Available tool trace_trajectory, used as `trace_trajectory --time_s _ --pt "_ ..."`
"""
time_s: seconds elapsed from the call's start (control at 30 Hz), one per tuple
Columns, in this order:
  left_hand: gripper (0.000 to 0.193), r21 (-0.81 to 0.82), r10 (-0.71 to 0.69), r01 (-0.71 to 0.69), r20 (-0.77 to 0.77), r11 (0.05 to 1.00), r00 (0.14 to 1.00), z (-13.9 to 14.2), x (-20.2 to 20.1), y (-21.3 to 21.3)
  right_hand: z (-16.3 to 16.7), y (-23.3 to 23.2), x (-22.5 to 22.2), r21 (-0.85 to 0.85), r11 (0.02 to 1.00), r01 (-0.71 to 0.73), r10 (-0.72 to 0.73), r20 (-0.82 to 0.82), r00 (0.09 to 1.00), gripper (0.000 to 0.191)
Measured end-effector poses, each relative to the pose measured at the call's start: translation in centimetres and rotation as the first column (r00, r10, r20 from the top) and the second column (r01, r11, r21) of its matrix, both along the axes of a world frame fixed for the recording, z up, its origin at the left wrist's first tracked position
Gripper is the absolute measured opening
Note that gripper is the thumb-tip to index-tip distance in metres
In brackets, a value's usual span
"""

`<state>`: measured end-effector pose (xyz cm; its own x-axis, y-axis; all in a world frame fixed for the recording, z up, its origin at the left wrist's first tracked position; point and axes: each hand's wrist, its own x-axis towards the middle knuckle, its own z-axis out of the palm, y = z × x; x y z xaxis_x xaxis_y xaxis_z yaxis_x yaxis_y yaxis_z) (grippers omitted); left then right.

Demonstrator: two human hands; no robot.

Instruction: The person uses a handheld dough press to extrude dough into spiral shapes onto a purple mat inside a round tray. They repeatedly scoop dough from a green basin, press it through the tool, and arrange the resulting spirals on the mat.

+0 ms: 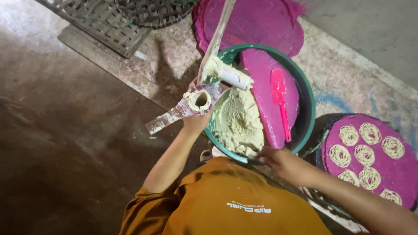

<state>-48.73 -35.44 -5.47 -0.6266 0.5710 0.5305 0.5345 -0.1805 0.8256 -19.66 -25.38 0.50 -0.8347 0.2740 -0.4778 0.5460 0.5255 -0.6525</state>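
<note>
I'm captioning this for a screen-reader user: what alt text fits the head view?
Seen from above, a person's left hand holds a dough-caked press beside a green basin of pale dough, while the right hand touches the basin's near rim. A pink spatula lies inside; noodle coils sit on a pink mat at right.

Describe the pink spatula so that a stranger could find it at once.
Find the round green basin holding pale dough. A pink mat lies across its right half, and on that mat rests the pink spatula. It is brighter pink than the mat, narrow, with a thin handle.
</note>
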Motion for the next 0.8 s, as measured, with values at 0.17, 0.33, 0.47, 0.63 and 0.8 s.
trace_trajectory --time_s 0.17,0.33,0.47,0.63,0.8 --pt "0.050 -0.063 0.120 -0.151 -0.354 0.986 0.928 3.0 -1.6 -0.1 6.6 3.4 1.7 -0.044 0.989 0.144 -0.143 0.023 0.989 0.028" --pt "0.046 -0.171 -0.077 -0.039 -0.623 0.984 0.778 4.9 0.5 0.3 10.9 5.8 1.0 -0.226 0.948 0.226 -0.256 -0.115 0.960 0.022" --pt "0.056 -0.228 -0.290 0.203 -0.470 0.952 0.834 6.1 1.9 0.1 13.4 7.8 -0.9 0.214 0.975 0.057 -0.042 -0.074 0.996 0.026" --pt "0.049 -0.311 -0.412 0.302 -0.398 0.901 0.820 6.9 3.4 0.5 15.3 8.5 -4.2 0.646 0.741 0.183 -0.068 -0.199 0.978 0.028" --pt "0.049 -0.371 -0.412 0.285 -0.328 0.884 0.850 7.2 2.6 -0.6 15.9 7.7 -4.3 0.400 0.917 -0.007 -0.025 0.073 0.997 0.034"
